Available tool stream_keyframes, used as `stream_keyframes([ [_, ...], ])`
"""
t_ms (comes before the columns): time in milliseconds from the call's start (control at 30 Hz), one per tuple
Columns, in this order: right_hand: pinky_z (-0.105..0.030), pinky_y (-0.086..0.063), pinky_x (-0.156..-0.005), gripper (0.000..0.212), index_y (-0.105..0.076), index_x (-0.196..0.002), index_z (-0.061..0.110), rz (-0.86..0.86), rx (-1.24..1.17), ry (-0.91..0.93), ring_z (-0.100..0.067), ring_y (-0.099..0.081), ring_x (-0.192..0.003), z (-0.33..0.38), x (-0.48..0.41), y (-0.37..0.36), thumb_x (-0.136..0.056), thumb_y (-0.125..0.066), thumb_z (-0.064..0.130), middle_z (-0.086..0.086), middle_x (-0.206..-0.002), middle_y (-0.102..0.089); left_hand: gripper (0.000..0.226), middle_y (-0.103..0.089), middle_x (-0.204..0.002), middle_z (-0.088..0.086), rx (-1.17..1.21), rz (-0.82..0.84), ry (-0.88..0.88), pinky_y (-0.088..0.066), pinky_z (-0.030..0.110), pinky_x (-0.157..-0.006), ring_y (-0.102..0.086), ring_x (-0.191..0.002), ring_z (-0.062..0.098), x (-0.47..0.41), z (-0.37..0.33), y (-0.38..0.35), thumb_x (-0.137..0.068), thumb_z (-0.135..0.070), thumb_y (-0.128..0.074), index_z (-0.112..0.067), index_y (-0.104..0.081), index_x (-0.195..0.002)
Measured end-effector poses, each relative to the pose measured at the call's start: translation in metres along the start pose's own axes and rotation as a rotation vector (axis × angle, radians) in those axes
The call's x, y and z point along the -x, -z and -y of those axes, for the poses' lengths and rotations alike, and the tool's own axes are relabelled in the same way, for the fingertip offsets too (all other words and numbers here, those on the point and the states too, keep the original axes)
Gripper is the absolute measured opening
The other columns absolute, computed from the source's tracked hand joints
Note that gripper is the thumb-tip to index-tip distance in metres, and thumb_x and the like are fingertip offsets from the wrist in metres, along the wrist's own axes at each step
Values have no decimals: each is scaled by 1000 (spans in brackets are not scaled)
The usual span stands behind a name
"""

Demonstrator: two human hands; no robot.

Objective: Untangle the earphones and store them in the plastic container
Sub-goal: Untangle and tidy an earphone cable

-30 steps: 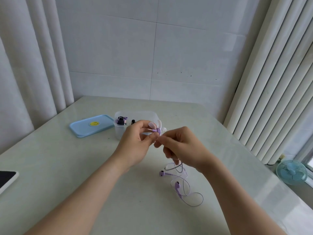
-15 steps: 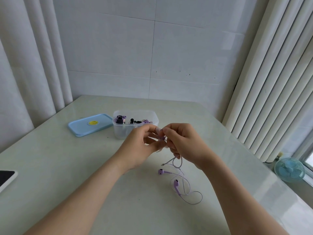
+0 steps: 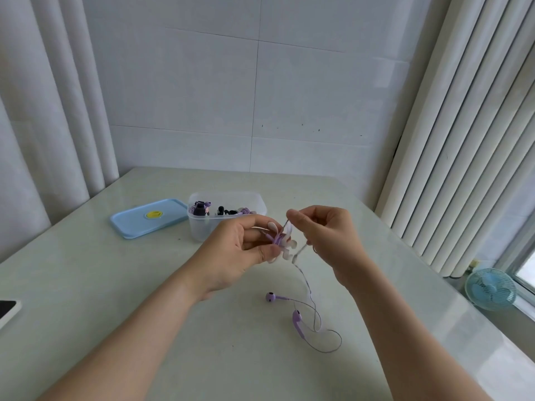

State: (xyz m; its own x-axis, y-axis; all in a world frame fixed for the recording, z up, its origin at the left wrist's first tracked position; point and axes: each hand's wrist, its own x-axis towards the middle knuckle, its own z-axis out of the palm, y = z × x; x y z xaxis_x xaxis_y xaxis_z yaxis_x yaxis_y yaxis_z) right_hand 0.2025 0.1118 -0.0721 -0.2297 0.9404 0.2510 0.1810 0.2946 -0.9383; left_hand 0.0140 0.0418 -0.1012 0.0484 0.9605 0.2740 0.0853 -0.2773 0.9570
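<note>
Pale glossy table (image 3: 139,287) ran back to a white tiled wall (image 3: 231,96), with the left curtain (image 3: 43,111) and right curtain (image 3: 463,140) both white and hanging in folds. A light blue lid (image 3: 136,227) with a round yellow sticker (image 3: 153,214) lay flat on the table's far left; a phone (image 3: 7,309), dark screen up, sat cut off at the left edge. A small blue fan (image 3: 489,288) stood low at the right, off the table, near the window.

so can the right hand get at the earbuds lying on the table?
Probably yes: the earbuds lie on the table close to the right hand, nothing between. It pinches the cord, so must release first.
</note>
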Motion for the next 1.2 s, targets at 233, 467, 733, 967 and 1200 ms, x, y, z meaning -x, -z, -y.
stream_keyframes([
  [233,-19,-25,-47,26,-79,-86,16,210,232,27,-10,-25,-49,-9,1,-6,-105,-63,24,0,-62,-33,34,-78,-108,8,155,-199,-74,-63,36,-91,-77,-99,24,-2,-3,0,-82,-12,-82,-3,-70,-113],
  [467,-28,-51,-68,24,-83,-97,25,491,337,105,-13,-58,-65,-4,12,-19,-104,-60,25,1,-68,-65,19,-77,-96,1,178,-461,-65,-65,34,-78,-74,-82,14,-7,-1,4,-95,-9,-76,-4,-70,-113],
  [733,-20,-42,-61,25,-81,-95,9,534,190,155,-10,-52,-58,10,20,-19,-105,-60,18,-8,-64,-65,21,-73,-99,6,103,-455,-64,-58,31,-59,-71,-70,16,-5,0,1,-95,-13,-78,-7,-67,-112],
  [967,-32,-46,-66,28,-78,-77,5,174,-126,137,-22,-59,-60,16,12,-10,-97,-58,5,-16,-64,-67,21,-78,-93,5,15,-304,-27,-47,29,-62,-67,-73,19,-8,8,9,-91,-8,-80,-9,-70,-108],
  [1200,-40,-42,-71,25,-72,-80,-6,119,-165,12,-23,-61,-61,14,9,-8,-94,-54,5,-15,-66,-67,20,-77,-97,-1,-246,-106,-54,-60,32,-84,-71,-80,14,-7,12,4,-90,-6,-81,-16,-71,-104],
])
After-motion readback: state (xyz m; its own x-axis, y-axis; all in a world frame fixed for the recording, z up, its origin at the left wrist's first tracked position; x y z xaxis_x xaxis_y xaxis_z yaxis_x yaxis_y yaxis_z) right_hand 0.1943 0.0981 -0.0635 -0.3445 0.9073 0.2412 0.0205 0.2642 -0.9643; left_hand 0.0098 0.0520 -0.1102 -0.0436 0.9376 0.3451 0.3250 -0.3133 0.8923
